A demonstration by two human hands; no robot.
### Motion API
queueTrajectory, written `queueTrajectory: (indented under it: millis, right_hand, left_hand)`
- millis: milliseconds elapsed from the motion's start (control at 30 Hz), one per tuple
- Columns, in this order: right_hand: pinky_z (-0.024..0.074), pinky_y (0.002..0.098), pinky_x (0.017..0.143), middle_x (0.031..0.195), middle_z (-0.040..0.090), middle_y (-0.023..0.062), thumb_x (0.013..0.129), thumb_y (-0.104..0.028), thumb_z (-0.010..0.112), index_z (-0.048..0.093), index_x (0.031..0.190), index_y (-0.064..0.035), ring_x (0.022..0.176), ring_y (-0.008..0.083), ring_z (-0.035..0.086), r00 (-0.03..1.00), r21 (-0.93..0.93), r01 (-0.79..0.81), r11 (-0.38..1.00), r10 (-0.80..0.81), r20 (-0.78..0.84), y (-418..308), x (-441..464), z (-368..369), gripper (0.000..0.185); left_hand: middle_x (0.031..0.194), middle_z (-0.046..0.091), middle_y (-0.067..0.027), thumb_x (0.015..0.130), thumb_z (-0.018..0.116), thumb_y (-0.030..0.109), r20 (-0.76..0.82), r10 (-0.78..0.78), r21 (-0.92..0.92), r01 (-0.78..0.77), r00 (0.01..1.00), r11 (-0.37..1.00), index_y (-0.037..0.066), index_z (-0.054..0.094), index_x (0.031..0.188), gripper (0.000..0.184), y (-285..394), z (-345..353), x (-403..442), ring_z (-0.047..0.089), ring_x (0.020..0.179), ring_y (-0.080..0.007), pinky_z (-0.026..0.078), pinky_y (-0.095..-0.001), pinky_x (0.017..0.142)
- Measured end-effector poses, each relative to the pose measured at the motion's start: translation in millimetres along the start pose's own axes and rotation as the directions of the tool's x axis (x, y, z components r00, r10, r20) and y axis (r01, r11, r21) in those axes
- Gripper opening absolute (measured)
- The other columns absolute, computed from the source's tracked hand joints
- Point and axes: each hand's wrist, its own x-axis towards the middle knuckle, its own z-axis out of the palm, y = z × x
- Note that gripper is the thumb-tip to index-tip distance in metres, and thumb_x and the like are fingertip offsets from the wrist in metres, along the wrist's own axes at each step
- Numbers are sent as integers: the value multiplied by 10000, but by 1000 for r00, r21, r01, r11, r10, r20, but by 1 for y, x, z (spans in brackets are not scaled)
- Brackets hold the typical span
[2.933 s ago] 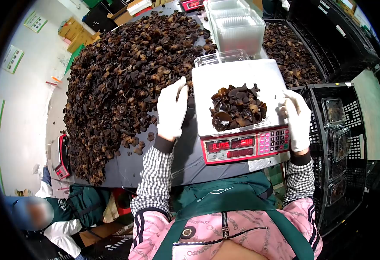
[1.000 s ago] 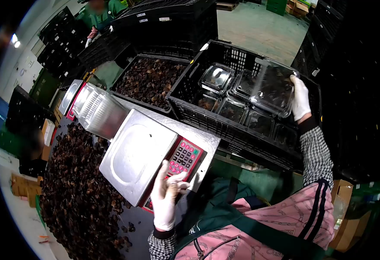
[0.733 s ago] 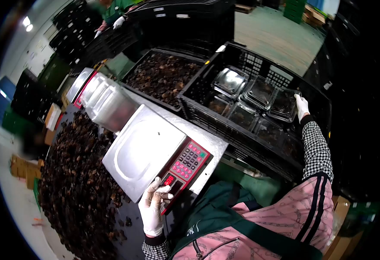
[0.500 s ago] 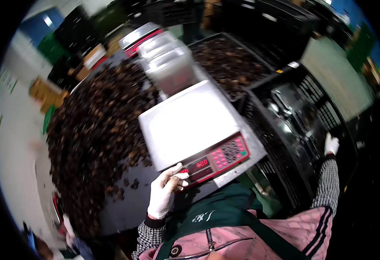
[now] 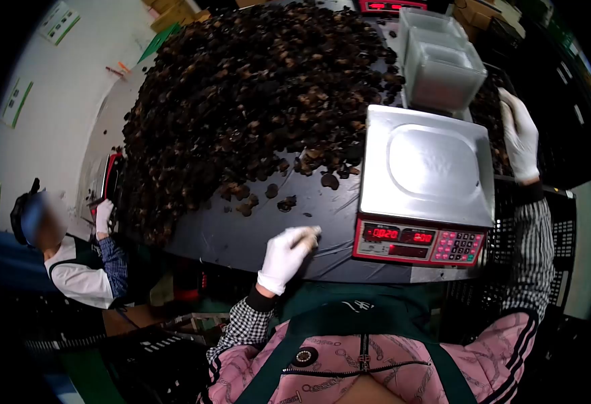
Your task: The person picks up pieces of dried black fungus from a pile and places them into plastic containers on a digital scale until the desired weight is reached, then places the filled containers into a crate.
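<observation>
My left hand, in a white glove, is over the table's front edge, left of the scale and apart from it. Its fingers are bent and drawn together, with nothing visible in them. The digital scale has a bare metal pan and lit red digits. To its right, my white-gloved right hand is raised with fingers stretched out, near the stacked clear plastic containers. I see nothing in it. A big heap of dark brown mushroom-like pieces spreads beyond my left hand.
A person in a blue cap works at the left, a gloved hand near another red scale. A further red scale stands at the back. Black crates are at my right. A few loose pieces lie near the heap.
The view has swung, so the scale appears farther right. My left hand has left the scale's front corner. My right hand has moved from the crate of clear plastic to beside the stacked containers.
</observation>
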Motion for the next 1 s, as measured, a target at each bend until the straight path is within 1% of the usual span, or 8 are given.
queueTrajectory:
  millis: [167, 300, 467, 600, 767, 800, 833, 1000]
  right_hand:
    - [410, 419, 1141, 1383, 606, 187, 930, -43, 643, 516, 1453, -58, 1332, 359, 542, 926, -271, 377, 886, -356, 124, 22, 69, 102, 538]
    - [422, 435, 1105, 1310, 647, 142, 904, -23, 623, 585, 1357, -89, 1270, 355, 572, 901, -346, 273, 897, -113, 418, 46, 95, 128, 459]
    - [546, 416, 843, 1046, 692, 174, 848, 45, 651, 620, 1095, -57, 963, 386, 680, 922, -127, 164, 978, -107, 371, 38, 107, 123, 269]
    - [541, 426, 806, 984, 680, 174, 787, 21, 751, 593, 1040, -58, 948, 384, 672, 925, -320, 235, 918, -111, 363, 31, 115, 121, 309]
    - [544, 392, 797, 972, 674, 162, 754, -49, 864, 596, 1098, -42, 902, 319, 672, 978, -236, 97, 967, -49, 202, 8, 122, 105, 436]
    - [547, 368, 792, 963, 675, 146, 801, -68, 850, 602, 1134, -33, 856, 282, 650, 980, -110, 79, 991, -57, 192, 10, 122, 102, 417]
    - [546, 367, 779, 951, 663, 132, 821, -68, 838, 592, 1125, -12, 829, 271, 625, 958, -207, 285, 936, -273, 86, -12, 119, 94, 395]
    - [506, 397, 884, 872, 600, 96, 761, -59, 841, 604, 1098, -26, 838, 256, 623, 922, -209, 386, 898, -370, 114, -113, 45, 43, 413]
  left_hand:
    - [979, 736, -126, 916, 688, 27, -299, 342, 319, -245, 891, 916, 27, 753, 1080, 176, -17, -23, 57, 724, 888, -292, 567, -340, 791]
    - [1175, 671, -128, 852, 625, -8, -186, 451, 510, -307, 873, 804, 76, 690, 1240, 402, -37, -12, 128, 638, 1091, -315, 532, -405, 937]
    - [1361, 571, -212, 771, 602, -42, 11, 455, 579, -377, 890, 723, 100, 578, 1400, 646, -37, 15, 175, 533, 1259, -396, 474, -446, 1055]
    - [1190, 619, -173, 793, 640, -10, 126, 421, 502, -424, 898, 754, 50, 591, 1349, 561, -38, 8, 136, 568, 1145, -361, 485, -450, 984]
    - [1298, 600, -167, 814, 694, 41, 198, 376, 626, -412, 905, 662, 123, 598, 1370, 570, -18, -16, 71, 542, 1259, -362, 441, -451, 1048]
    - [1298, 614, -168, 805, 750, 79, 181, 379, 643, -401, 908, 652, 130, 667, 1286, 491, -12, -20, 65, 557, 1249, -366, 448, -451, 1039]
    - [1286, 622, -167, 799, 765, 92, 149, 416, 608, -415, 897, 677, 123, 689, 1245, 453, -13, -24, 65, 568, 1233, -367, 456, -448, 1029]
    - [1057, 706, -88, 830, 785, 95, -102, 509, 538, -383, 855, 751, 101, 766, 1032, 203, -14, -17, 91, 648, 1025, -289, 512, -387, 890]
